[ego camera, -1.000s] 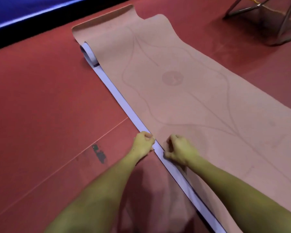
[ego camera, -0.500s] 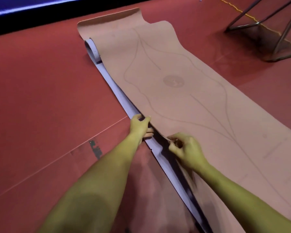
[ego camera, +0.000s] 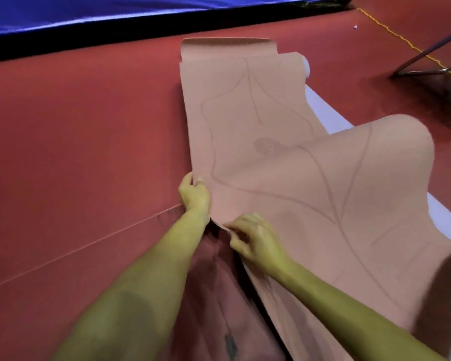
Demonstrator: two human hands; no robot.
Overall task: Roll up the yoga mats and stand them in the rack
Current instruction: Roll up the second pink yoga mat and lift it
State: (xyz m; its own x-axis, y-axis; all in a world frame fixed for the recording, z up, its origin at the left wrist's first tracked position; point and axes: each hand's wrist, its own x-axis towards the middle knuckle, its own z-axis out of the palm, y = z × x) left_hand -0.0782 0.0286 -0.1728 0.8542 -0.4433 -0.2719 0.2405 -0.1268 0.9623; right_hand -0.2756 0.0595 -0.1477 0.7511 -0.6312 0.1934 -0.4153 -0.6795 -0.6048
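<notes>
Left of the fingers the red floor (ego camera: 76,152) lies open and bare but for a thin seam line running up to the left wrist; beyond it a blue padded edge (ego camera: 89,14) closes the far side; the left hand (ego camera: 194,195) grips the near long edge of the pink mat (ego camera: 284,178), thumb on top and fingers curled under the lifted edge; just right of it the right hand (ego camera: 255,241) pinches the same edge lower down, fingers bent round it, the edge raised off the floor beneath; right of the fingers the mat humps up in a broad fold, its far end curled over; past that fold a pale lilac mat (ego camera: 328,113) shows as a strip under the pink one; far right stands a metal frame (ego camera: 427,61), well apart from both hands.
</notes>
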